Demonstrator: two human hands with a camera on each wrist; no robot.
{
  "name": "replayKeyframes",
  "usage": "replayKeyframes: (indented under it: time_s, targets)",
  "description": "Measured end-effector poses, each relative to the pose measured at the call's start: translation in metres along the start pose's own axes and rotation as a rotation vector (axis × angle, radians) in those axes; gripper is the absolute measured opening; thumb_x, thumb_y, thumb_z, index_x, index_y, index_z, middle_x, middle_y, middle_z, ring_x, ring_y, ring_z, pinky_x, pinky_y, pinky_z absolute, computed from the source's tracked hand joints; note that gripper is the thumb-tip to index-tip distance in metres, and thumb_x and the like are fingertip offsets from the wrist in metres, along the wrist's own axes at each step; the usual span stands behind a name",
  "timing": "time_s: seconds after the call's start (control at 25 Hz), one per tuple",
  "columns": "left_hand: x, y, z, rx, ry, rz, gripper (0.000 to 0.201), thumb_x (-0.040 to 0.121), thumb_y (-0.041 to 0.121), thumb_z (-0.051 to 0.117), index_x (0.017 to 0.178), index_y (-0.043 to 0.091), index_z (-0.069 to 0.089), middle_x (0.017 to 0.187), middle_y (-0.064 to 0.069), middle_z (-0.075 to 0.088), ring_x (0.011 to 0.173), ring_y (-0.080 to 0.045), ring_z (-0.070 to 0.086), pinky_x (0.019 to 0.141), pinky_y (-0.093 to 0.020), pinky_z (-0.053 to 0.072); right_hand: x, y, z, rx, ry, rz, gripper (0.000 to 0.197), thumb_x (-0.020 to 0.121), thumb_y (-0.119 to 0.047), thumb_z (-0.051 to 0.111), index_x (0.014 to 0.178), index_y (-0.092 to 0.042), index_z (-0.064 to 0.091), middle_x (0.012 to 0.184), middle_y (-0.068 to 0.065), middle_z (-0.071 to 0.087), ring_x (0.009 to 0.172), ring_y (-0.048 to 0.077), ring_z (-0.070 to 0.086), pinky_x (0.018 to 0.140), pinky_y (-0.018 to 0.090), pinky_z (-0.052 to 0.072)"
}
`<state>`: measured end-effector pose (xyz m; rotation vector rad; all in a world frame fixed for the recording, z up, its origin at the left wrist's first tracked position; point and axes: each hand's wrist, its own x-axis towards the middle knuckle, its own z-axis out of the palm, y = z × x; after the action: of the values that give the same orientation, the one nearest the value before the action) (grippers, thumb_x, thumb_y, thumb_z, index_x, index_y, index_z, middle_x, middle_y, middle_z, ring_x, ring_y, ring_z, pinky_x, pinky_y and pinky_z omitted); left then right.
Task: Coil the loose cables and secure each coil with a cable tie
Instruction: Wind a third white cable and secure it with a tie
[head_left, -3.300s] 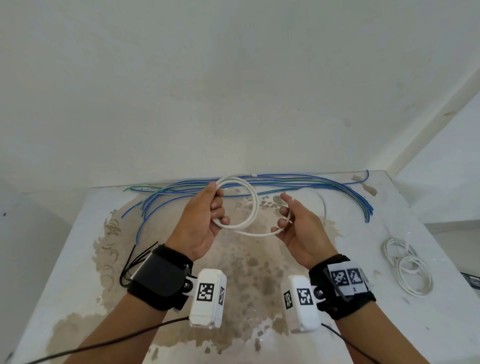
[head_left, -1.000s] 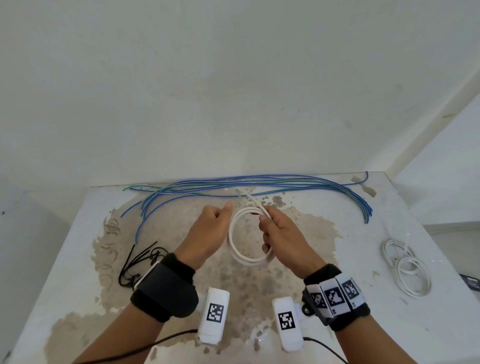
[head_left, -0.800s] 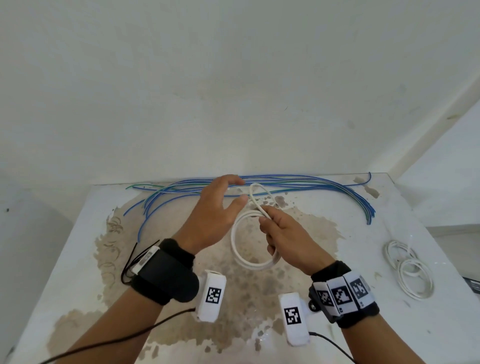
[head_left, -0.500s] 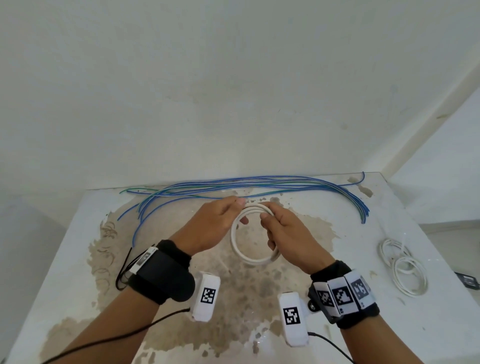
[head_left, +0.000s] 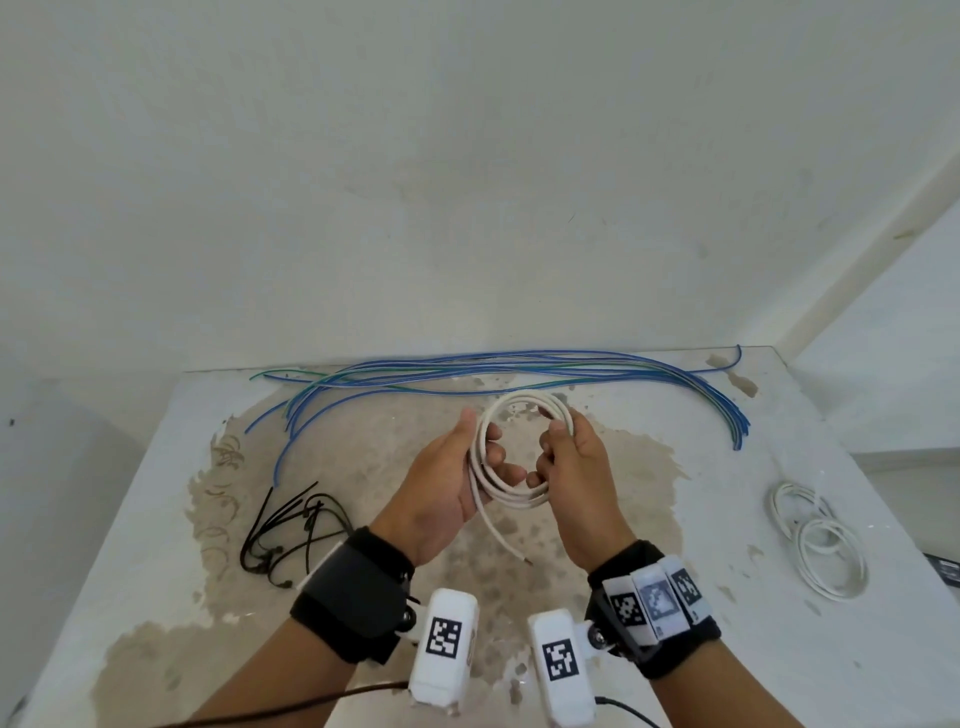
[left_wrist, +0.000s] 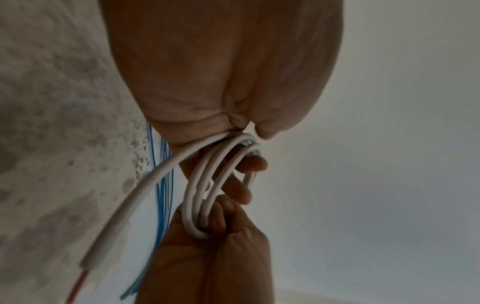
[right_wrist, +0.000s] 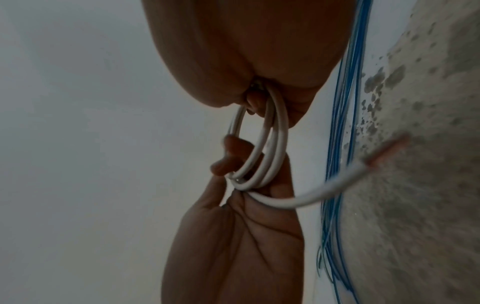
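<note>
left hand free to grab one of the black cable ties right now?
Probably not yet. The left hand grips the white cable coil together with the right hand. The black cable ties lie unobstructed on the table beside the left wrist, so the path is free once it lets go.

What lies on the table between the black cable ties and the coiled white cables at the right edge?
In the head view, only bare stained tabletop lies between the black cable ties and the coiled white cables; above it, both hands hold a white coil.
</note>
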<state>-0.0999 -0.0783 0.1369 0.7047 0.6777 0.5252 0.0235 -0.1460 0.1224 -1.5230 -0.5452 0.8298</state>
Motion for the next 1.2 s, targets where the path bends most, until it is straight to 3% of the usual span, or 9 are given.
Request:
replayKeyframes:
  time_s: [0.2, 0.4, 0.52, 0.6, 0.76, 0.88, 1.0, 1.08, 1.2]
  targets:
    - [0.004, 0.01, 0.004, -0.062, 0.09, 0.121, 0.025, 0.105, 0.031, 0.043, 0.091, 0.013, 0.053, 0.058, 0.008, 0.031, 0.045, -0.006, 0.029, 0.051, -0.024, 0.042, -0.003, -0.008, -0.003, 0.093, -0.19, 0.084, 0.026, 0.11, -0.023, 0.038, 0.117, -0.019, 0.063, 0.079, -0.001, 0.057, 0.065, 0.011, 0.055, 0.062, 0.026, 0.045]
    - [0.011, 0.022, -0.005, -0.269, 0.207, 0.253, 0.029, 0.106, 0.033, 0.041, 0.085, 0.016, 0.051, 0.055, 0.01, 0.028, 0.043, -0.005, 0.026, 0.042, -0.02, 0.033, -0.014, -0.009, -0.007, 0.126, -0.369, 0.289, 0.054, 0.093, -0.058, 0.052, 0.125, -0.016, 0.063, 0.112, 0.004, 0.069, 0.085, 0.021, 0.068, 0.077, 0.038, 0.055]
    - [0.013, 0.024, -0.002, -0.371, 0.232, 0.331, 0.029, 0.106, 0.034, 0.041, 0.084, 0.018, 0.051, 0.056, 0.01, 0.028, 0.044, -0.006, 0.025, 0.042, -0.02, 0.034, -0.027, -0.003, -0.003, -0.093, -0.562, 0.253, 0.045, 0.097, -0.048, 0.054, 0.133, -0.021, 0.057, 0.114, 0.0, 0.068, 0.085, 0.016, 0.067, 0.078, 0.033, 0.055]
    - [0.012, 0.022, 0.004, -0.411, 0.238, 0.353, 0.03, 0.106, 0.035, 0.042, 0.083, 0.018, 0.05, 0.057, 0.009, 0.027, 0.045, -0.007, 0.025, 0.046, -0.021, 0.037, -0.03, -0.002, 0.004, -0.079, -0.526, 0.166, 0.033, 0.106, -0.041, 0.044, 0.126, -0.021, 0.061, 0.112, 0.002, 0.067, 0.083, 0.014, 0.064, 0.075, 0.031, 0.053]
    - [0.006, 0.019, 0.015, -0.445, 0.209, 0.393, 0.034, 0.107, 0.035, 0.037, 0.082, 0.017, 0.05, 0.057, 0.007, 0.028, 0.045, -0.008, 0.03, 0.055, -0.026, 0.049, -0.024, -0.006, 0.018, 0.057, -0.375, 0.066, 0.037, 0.11, -0.037, 0.033, 0.133, -0.03, 0.06, 0.119, -0.004, 0.069, 0.094, 0.013, 0.065, 0.08, 0.03, 0.051]
    - [0.004, 0.01, 0.02, -0.343, 0.157, 0.407, 0.032, 0.108, 0.033, 0.034, 0.082, 0.017, 0.045, 0.06, 0.006, 0.029, 0.052, -0.008, 0.034, 0.069, -0.028, 0.046, -0.017, -0.008, 0.023, 0.25, -0.323, 0.108, 0.039, 0.11, -0.037, 0.034, 0.121, -0.02, 0.066, 0.111, 0.001, 0.071, 0.101, 0.017, 0.064, 0.087, 0.037, 0.047]
    - [0.002, -0.006, 0.014, -0.096, 0.136, 0.413, 0.034, 0.109, 0.033, 0.029, 0.084, 0.016, 0.042, 0.066, 0.002, 0.045, 0.072, -0.017, 0.058, 0.083, -0.036, 0.048, -0.01, -0.009, 0.025, 0.222, -0.218, 0.097, 0.037, 0.109, -0.038, 0.037, 0.099, -0.015, 0.065, 0.096, 0.002, 0.069, 0.095, 0.016, 0.063, 0.087, 0.036, 0.045]
    - [0.001, -0.011, 0.005, 0.117, 0.128, 0.367, 0.033, 0.108, 0.036, 0.03, 0.088, 0.016, 0.048, 0.08, 0.0, 0.06, 0.09, -0.021, 0.06, 0.085, -0.039, 0.041, -0.004, -0.007, 0.022, 0.2, -0.161, 0.093, 0.035, 0.11, -0.035, 0.037, 0.089, -0.016, 0.058, 0.088, 0.001, 0.067, 0.085, 0.015, 0.061, 0.082, 0.035, 0.044]
    - [-0.003, 0.002, -0.004, 0.257, 0.076, 0.223, 0.037, 0.106, 0.031, 0.029, 0.088, 0.016, 0.057, 0.086, 0.001, 0.068, 0.083, -0.015, 0.057, 0.079, -0.038, 0.035, 0.004, -0.009, 0.01, 0.283, -0.165, 0.123, 0.031, 0.11, -0.029, 0.037, 0.084, -0.018, 0.049, 0.071, -0.003, 0.054, 0.067, 0.013, 0.05, 0.071, 0.032, 0.04]
